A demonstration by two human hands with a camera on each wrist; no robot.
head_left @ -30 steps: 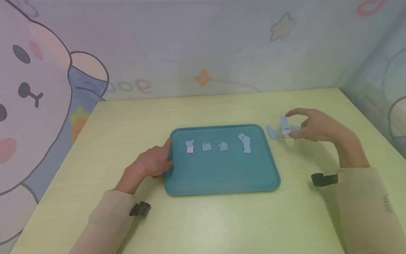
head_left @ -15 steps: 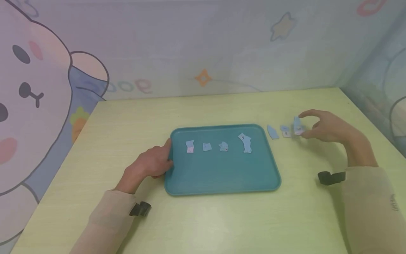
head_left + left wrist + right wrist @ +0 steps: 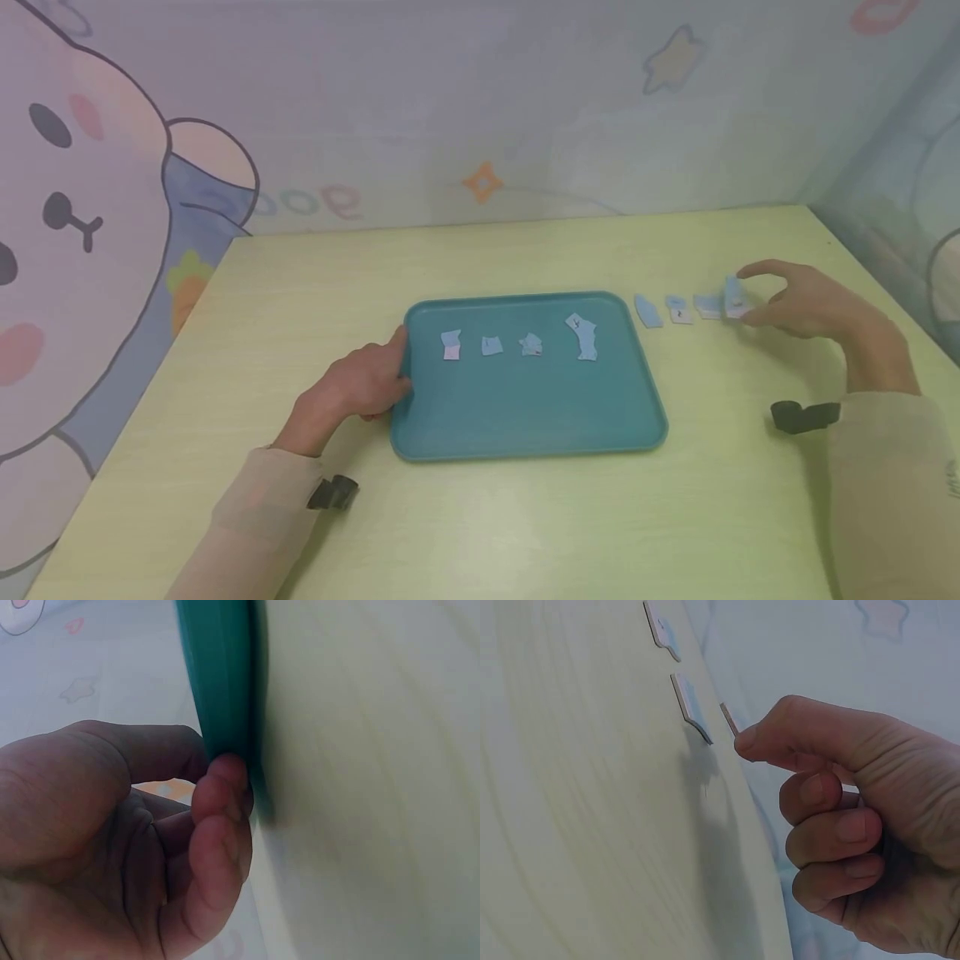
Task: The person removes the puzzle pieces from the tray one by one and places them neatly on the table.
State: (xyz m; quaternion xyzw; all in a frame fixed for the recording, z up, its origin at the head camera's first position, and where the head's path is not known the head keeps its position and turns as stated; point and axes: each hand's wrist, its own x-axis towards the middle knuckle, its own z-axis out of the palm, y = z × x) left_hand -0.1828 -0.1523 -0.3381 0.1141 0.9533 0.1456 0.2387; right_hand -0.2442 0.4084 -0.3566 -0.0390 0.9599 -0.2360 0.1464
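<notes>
My left hand (image 3: 360, 379) grips the left rim of a teal tray (image 3: 528, 412), thumb and curled fingers meeting at the tray's edge in the left wrist view. Several flat, light blue and pink puzzle pieces lie across the tray's upper half, one of them a taller irregular shape (image 3: 585, 337). At the far right, my right hand (image 3: 813, 304) pinches another blue puzzle piece (image 3: 732, 296) by its edges, raised off the table; mostly its thin edge shows in the right wrist view. To its left, a row of three pieces runs toward the tray, the nearest being a blue piece (image 3: 707, 307).
The pale yellow-green table (image 3: 480, 525) extends in front of the tray and on both sides. A wall covering (image 3: 480, 83) with cartoon prints rises behind the table and along its sides. Each wrist carries a black device, the right one (image 3: 804, 417) near the sleeve cuff.
My right hand has moved rightward along the row with the puzzle piece in its fingers, uncovering the pieces lying behind it. The left hand stays at the tray's rim.
</notes>
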